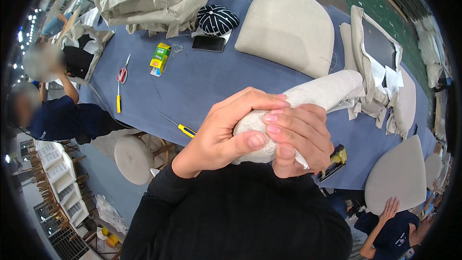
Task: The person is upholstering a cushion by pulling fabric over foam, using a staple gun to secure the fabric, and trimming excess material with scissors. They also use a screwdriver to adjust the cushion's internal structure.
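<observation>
Close in front of my body, both hands are closed round a long, rounded beige fabric-covered pad (325, 90). My left hand (226, 130) wraps its near left end, thumb pressed on the cloth. Fingers of my right hand (303, 135) lie folded over the top beside it, gripping the fabric near a loose edge. The pad's far end reaches up and right, where threads and frayed cloth hang. What is inside the cover is hidden. Just right of my right hand, a yellow and black staple gun (334, 162) lies at the table edge.
On the blue-grey table (192, 86) lie a yellow-handled screwdriver (185, 130), red-handled scissors (123, 75), a small green-yellow box (160, 58), a phone (208, 43), a striped cap (216, 20), a beige seat cushion (288, 31) and piled fabric (156, 0). Co-workers stand left and lower right, one holding a cushion (397, 178).
</observation>
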`<state>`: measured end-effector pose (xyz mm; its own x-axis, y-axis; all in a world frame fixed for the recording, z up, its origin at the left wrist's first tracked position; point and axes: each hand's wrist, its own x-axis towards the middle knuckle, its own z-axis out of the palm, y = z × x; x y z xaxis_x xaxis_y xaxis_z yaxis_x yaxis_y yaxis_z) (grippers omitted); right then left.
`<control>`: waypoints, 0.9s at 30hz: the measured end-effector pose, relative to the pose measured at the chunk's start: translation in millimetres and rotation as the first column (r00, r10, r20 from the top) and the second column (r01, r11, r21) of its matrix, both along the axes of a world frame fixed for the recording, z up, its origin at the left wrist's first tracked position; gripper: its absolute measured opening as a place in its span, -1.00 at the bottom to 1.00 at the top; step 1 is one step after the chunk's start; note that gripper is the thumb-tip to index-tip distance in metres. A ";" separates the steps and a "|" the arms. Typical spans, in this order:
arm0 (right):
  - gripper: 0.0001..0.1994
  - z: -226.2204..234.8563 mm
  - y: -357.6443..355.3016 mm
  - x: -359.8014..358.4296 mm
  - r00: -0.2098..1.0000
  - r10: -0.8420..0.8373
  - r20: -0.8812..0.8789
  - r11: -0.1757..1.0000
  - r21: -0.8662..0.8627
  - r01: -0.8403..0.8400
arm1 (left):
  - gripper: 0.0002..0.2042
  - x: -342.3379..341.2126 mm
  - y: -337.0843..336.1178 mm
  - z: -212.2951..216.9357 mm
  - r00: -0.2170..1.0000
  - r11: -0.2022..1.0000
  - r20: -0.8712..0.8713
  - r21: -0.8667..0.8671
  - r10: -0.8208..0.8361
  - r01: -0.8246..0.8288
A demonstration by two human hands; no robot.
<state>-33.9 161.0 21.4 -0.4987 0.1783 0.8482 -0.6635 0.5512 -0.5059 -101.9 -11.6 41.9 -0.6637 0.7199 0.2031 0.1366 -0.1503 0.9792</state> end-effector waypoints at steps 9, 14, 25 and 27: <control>-0.85 0.1 6.9 4.8 0.999 0.014 -0.035 1.000 -0.002 -0.014 | -0.36 7.6 8.2 6.6 0.999 0.999 -0.031 0.003 0.040 -0.040; -0.83 0.8 15.8 17.6 0.999 0.032 -0.036 0.999 0.001 -0.032 | -0.57 17.8 13.7 -14.1 0.989 0.941 -0.107 0.334 0.098 -0.057; -0.74 -0.3 12.6 50.1 0.998 -0.008 -0.063 0.999 -0.048 0.005 | -0.65 25.5 12.9 1.2 0.848 0.976 -0.529 0.195 0.022 0.097; -0.71 3.1 9.5 59.2 0.999 -0.033 -0.032 0.996 -0.086 0.030 | -0.66 30.5 15.9 2.8 0.863 0.974 -0.505 0.191 -0.012 0.125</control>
